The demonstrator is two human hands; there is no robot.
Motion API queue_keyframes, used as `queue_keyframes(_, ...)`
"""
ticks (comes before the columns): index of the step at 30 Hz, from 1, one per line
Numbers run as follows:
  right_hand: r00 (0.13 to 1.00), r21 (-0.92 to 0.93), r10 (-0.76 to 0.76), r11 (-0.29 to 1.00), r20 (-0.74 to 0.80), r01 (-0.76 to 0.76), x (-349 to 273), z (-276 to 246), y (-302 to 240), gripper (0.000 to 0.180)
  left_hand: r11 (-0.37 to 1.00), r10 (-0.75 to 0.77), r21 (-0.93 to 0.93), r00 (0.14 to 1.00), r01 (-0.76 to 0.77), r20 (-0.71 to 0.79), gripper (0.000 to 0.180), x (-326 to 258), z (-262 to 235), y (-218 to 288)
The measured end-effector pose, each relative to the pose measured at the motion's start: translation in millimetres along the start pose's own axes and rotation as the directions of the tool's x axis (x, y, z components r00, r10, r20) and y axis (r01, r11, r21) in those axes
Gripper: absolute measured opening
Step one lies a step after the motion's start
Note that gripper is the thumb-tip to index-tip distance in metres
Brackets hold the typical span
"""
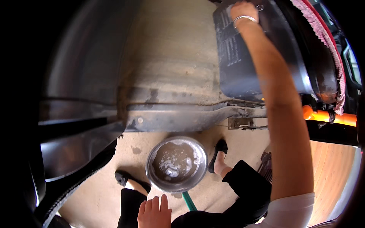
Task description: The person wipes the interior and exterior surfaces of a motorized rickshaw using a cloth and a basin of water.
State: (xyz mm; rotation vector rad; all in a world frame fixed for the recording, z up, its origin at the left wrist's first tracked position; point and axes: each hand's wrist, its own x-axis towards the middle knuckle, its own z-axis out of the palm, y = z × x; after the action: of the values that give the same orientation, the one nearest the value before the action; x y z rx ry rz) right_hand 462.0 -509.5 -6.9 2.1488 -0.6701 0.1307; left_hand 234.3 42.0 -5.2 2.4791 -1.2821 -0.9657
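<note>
The dark panel (239, 76) stretches from one to two o'clock of my view's middle, with rows of pale markings down its left side, and my right hand (245, 10) lies over its far end. How those fingers are set I cannot tell, since the back of my hand hides them; a pale scrap (230, 10) shows at its left edge, too small to make out. A silvery bangle (245, 17) circles my wrist, and my bare forearm (283, 102) covers much of the panel's right side. My left hand (155, 213) is between six and seven o'clock, back upward, fingers stretched out and slightly spread, well apart from the panel. Just beyond their tips, at six o'clock, a metal basin (176, 184) of cloudy, foamy water sits between my black shoes, the left shoe (130, 181) at seven, the right shoe (218, 154) at five. A green bar (189, 201) juts from below its rim. A dark ledge (175, 118) runs crosswise between basin and panel. At three o'clock is an orange tube (334, 117); at two, a pink cloth (323, 34).
</note>
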Motion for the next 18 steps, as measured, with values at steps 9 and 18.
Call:
queue_keyframes(9,0.838,0.148,-0.419,0.908,0.351,0.392,-71,-35,-21,0.032,0.998,-0.038,0.045,0.998,0.036,0.047,0.046,-7,-5,7)
queue_keyframes(18,0.997,0.174,0.043,0.984,-0.065,-0.031,-83,-118,71,0.028,0.988,0.156,0.011,0.973,-0.156,-0.169,0.033,-11,26,18)
